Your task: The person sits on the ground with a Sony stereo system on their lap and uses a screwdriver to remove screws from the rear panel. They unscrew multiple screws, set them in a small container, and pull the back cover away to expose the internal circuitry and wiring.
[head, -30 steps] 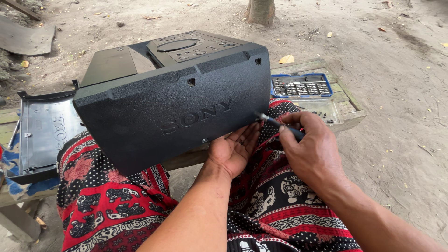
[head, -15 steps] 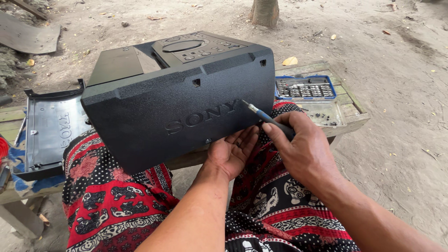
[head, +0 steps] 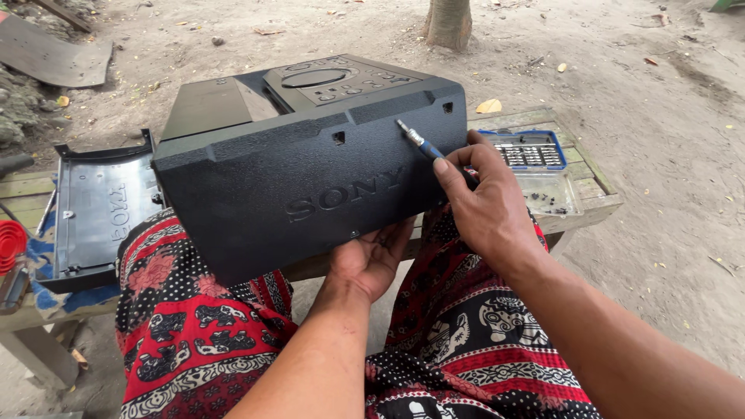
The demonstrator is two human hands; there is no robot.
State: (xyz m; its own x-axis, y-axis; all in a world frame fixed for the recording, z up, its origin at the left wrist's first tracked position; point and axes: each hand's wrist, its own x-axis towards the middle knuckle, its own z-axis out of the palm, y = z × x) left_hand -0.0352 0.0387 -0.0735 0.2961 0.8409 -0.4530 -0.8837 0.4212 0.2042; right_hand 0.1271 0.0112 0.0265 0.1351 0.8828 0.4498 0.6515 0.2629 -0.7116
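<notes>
A big black plastic stereo housing (head: 310,155) rests tilted on my knees and the wooden bench (head: 597,190). My left hand (head: 371,260) cups its lower edge from below, palm up. My right hand (head: 485,206) grips a small blue-handled screwdriver (head: 423,143), whose metal tip touches the upper right of the housing's side, near a small square hole. My legs in red and black patterned cloth (head: 202,318) lie under the housing.
A detached black panel (head: 101,209) lies on the bench at the left. A blue bit set with a clear lid (head: 535,159) sits at the bench's right end. A red object (head: 9,240) shows at the left edge. Sandy ground and a tree trunk (head: 448,22) lie beyond.
My right hand has lifted the screwdriver from the housing's lower right side up to its upper right edge. The left hand has stayed under the housing.
</notes>
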